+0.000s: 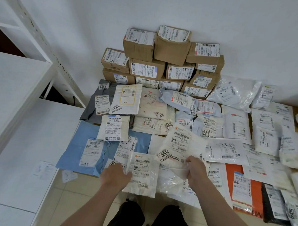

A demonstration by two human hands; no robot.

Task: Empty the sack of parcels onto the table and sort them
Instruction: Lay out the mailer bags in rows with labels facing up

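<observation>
The left hand [115,175] is seen from the back at the near edge of the table [297,110], and its fingers are bent round the left edge of a white parcel [142,177], which is held there; the fingertips are blurred, so the depth of the grip cannot be told. The parcel is kept label up, its near end hanging past the table edge over the floor [79,196]. The right hand [195,170] is closed in a pinch on the near edge of a clear bag [175,150], whose label is marked 3004; the bag is lifted slightly and tilted above the other flat parcels. The two hands are set near each other, with the white parcel and the clear bag just beside one another. The rest of the table is covered with soft mailers laid label up: a blue bag [82,148] at the near left, a grey bag [99,100] behind it, an orange bag [228,180] and a black bag [268,209] at the near right. Brown boxes [159,60] are stacked in rows against the wall [239,22] at the far side. A white shelf [23,86] is seen at the left.
</observation>
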